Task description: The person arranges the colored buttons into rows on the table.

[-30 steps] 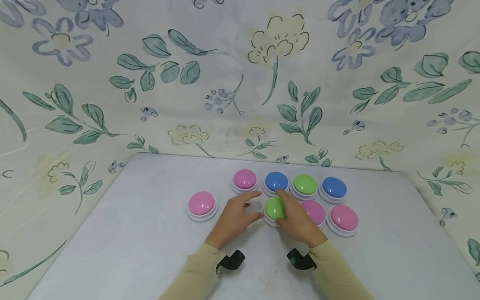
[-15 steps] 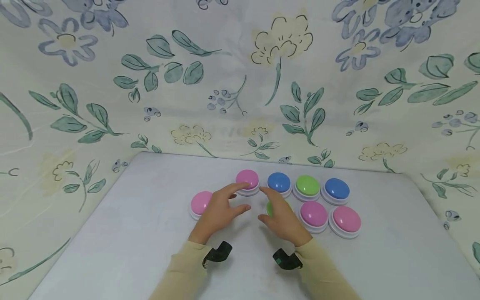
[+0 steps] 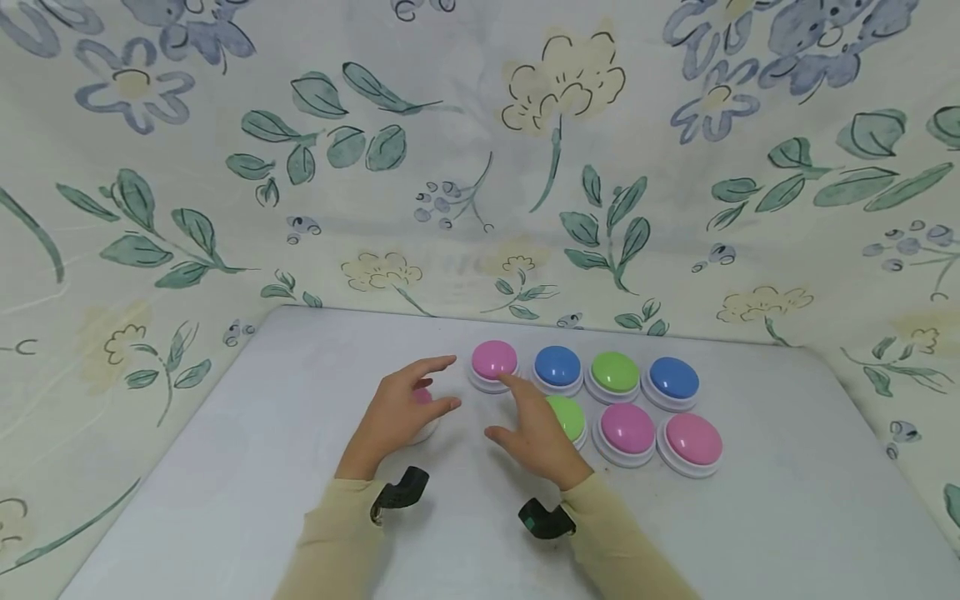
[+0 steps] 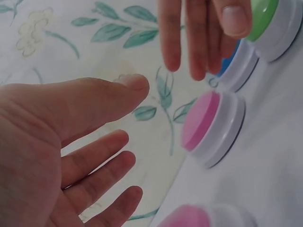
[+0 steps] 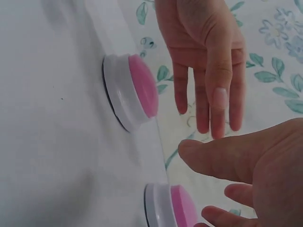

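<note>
My left hand (image 3: 401, 408) hovers over the far-left pink push button (image 3: 423, 396), hiding most of it; thumb and fingers are spread, holding nothing. My right hand (image 3: 536, 429) is in the air to its right, partly in front of the front green button (image 3: 567, 417). Its thumb and fingers are apart too, and nothing is between them. Past its fingertips lies the back pink button (image 3: 493, 359). Both relaxed palms show in the wrist views: the left hand (image 4: 71, 118) beside the back pink button (image 4: 203, 120), the right hand (image 5: 270, 170) near the far-left pink button (image 5: 142, 87).
Along the back stand a blue button (image 3: 557, 366), a green button (image 3: 615, 372) and another blue button (image 3: 674, 378). In front of them are two pink buttons, one (image 3: 627, 428) left of the other (image 3: 693, 439). Floral cloth (image 3: 450, 283) rises behind the white table (image 3: 225, 492).
Both hands have moved left, away from the front green button, which shows again in part. The left hand now covers much of the far-left pink button. The buttons stay where they were.
</note>
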Action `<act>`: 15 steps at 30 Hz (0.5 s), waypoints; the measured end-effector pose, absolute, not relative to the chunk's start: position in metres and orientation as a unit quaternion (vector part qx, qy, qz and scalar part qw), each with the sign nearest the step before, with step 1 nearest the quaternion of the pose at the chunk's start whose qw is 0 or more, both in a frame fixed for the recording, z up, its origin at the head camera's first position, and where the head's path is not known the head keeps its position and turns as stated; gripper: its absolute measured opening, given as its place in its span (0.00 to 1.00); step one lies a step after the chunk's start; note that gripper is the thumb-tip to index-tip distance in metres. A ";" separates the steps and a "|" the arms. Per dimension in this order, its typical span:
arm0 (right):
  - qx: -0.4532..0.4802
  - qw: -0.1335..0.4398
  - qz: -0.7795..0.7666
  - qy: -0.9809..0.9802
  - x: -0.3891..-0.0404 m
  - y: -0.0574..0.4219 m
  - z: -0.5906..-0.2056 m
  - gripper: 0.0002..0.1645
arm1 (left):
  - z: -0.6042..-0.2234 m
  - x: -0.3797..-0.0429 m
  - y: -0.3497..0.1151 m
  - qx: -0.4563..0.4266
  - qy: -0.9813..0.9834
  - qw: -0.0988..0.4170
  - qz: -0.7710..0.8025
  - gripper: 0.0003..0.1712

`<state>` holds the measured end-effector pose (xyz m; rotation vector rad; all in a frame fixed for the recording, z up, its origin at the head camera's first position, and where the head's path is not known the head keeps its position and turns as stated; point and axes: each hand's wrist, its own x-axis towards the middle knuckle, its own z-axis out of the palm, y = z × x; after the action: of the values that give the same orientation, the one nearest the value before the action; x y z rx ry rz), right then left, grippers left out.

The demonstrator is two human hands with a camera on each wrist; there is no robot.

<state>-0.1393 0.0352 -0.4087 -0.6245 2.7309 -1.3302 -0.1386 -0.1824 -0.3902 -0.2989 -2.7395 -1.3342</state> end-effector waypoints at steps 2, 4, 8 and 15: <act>-0.197 0.021 -0.432 0.880 -0.139 0.031 -0.409 0.44 | -0.389 -0.138 -0.189 -0.084 -0.893 0.033 -0.440 0.34; -0.191 0.025 -0.436 0.879 -0.139 0.027 -0.410 0.44 | -0.388 -0.138 -0.196 -0.075 -0.893 0.029 -0.442 0.35; -0.180 0.032 -0.452 0.873 -0.139 0.017 -0.411 0.45 | -0.387 -0.137 -0.209 -0.064 -0.893 0.027 -0.445 0.35; -0.177 0.035 -0.465 0.867 -0.141 0.002 -0.415 0.45 | -0.388 -0.137 -0.228 -0.055 -0.899 0.013 -0.434 0.38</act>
<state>-0.1412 0.0017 -0.4148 -0.5428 2.6629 -1.4299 -0.1369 -0.2285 -0.3875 -0.1722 -2.8020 -1.3515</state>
